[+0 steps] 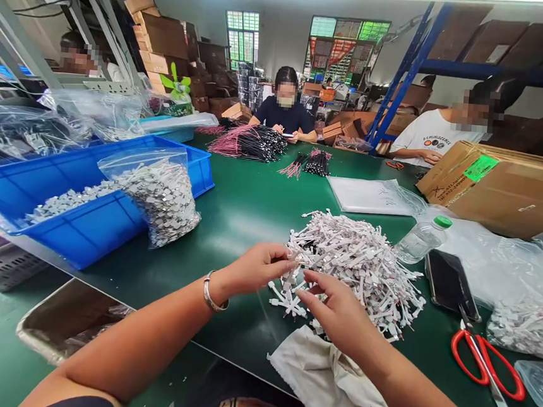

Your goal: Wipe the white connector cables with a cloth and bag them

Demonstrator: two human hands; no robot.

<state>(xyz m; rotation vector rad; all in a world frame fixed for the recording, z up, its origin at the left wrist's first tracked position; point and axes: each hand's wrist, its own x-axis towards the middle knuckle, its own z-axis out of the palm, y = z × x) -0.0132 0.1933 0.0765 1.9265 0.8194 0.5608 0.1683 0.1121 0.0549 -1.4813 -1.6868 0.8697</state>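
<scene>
A large heap of small white plastic pieces with short wire ends (pixel 356 261) lies on the green table in front of me. My left hand (pixel 259 269), with a silver bracelet at the wrist, is at the heap's left edge. Its thumb and fingers are pinched together, and what they hold is too small to make out. Close by on the right, my right hand (pixel 332 300) hovers over the heap's near edge with thumb and fingers apart. Several white pieces (pixel 289 301) lie loose below the hands. A crumpled off-white cloth (pixel 327 373) rests under my right forearm.
At left stands a blue bin (pixel 88 238) with a bag of white pieces (pixel 169 204). A bottle (pixel 423 239), phone (pixel 452 282), red-handled scissors (pixel 488 359) and carton (pixel 501 189) sit right. Wire bundles (pixel 253 142) lie before a co-worker (pixel 286 113); others sit at both sides.
</scene>
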